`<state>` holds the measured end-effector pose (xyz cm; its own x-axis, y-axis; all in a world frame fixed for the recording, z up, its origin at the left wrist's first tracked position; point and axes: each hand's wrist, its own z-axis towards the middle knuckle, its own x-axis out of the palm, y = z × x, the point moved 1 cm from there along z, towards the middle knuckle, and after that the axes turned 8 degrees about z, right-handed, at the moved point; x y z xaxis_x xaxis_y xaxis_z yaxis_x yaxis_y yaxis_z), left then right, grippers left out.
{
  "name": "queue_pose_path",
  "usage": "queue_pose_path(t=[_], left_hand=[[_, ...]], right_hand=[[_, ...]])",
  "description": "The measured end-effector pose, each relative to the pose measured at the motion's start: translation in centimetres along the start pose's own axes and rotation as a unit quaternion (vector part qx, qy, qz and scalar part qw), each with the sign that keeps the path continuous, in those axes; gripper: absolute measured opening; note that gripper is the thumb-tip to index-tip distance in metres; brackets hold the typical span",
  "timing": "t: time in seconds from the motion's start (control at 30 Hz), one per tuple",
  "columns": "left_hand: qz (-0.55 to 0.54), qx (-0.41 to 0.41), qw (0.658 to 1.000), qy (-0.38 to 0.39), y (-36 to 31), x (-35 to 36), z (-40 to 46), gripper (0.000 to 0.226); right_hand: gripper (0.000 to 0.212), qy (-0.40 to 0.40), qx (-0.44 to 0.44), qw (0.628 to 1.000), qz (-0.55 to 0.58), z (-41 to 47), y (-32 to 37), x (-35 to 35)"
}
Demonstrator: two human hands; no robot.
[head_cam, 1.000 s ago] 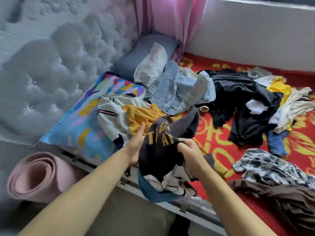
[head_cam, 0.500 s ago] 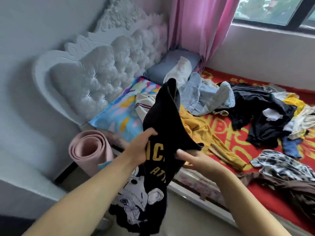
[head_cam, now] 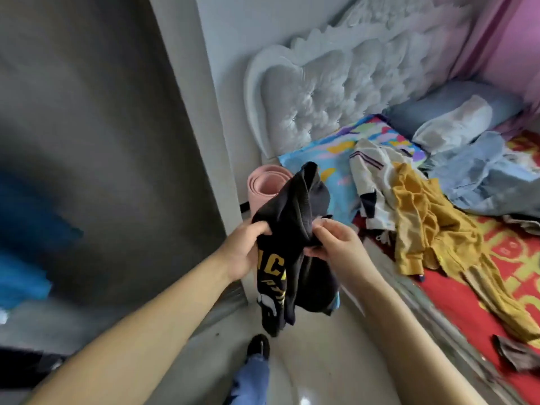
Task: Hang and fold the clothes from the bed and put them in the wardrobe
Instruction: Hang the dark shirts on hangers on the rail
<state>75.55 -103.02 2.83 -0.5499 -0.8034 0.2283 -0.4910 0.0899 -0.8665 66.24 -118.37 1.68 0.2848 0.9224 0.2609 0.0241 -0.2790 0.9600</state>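
Observation:
A black shirt (head_cam: 292, 229) with yellow lettering and a cartoon print hangs in front of me, off the bed and above the floor. My left hand (head_cam: 244, 249) grips its left side and my right hand (head_cam: 336, 244) pinches the bunched fabric on the right. On the red bed (head_cam: 514, 258) lie a mustard yellow garment (head_cam: 426, 226), a white striped top (head_cam: 371, 176) and light blue denim clothes (head_cam: 479, 176). At the left, a dark wardrobe opening (head_cam: 87, 141) shows something blue (head_cam: 20, 252) inside, blurred.
A rolled pink mat (head_cam: 266, 185) stands between the wall and the tufted white headboard (head_cam: 336, 92). A colourful pillow (head_cam: 330, 159) and a grey pillow (head_cam: 455, 109) lie at the bed's head. My shoe (head_cam: 258, 346) is on the glossy floor.
I have turned left, away from the bed and toward the wardrobe, carrying the black shirt with me. Both hands now hold it bunched at its upper part.

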Motion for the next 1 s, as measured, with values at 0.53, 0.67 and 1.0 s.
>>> queue_pose_path(t=[0.53,0.67,1.0], left_hand=[[0.434,0.056,0.889,-0.135,-7.3,-20.2,-12.6,0.018],[0.154,0.024,0.946,-0.286,-9.7,-26.6,-14.7,0.028],[0.354,0.113,0.895,-0.246,-16.2,-34.9,-18.0,0.011]], right_hand=[[0.031,-0.001,-0.264,0.907,-0.328,-1.9,0.0,24.5],[0.035,-0.058,-0.238,0.934,-0.260,-1.3,0.2,29.5],[0.026,-0.047,-0.135,0.925,-0.352,1.2,0.9,36.9]])
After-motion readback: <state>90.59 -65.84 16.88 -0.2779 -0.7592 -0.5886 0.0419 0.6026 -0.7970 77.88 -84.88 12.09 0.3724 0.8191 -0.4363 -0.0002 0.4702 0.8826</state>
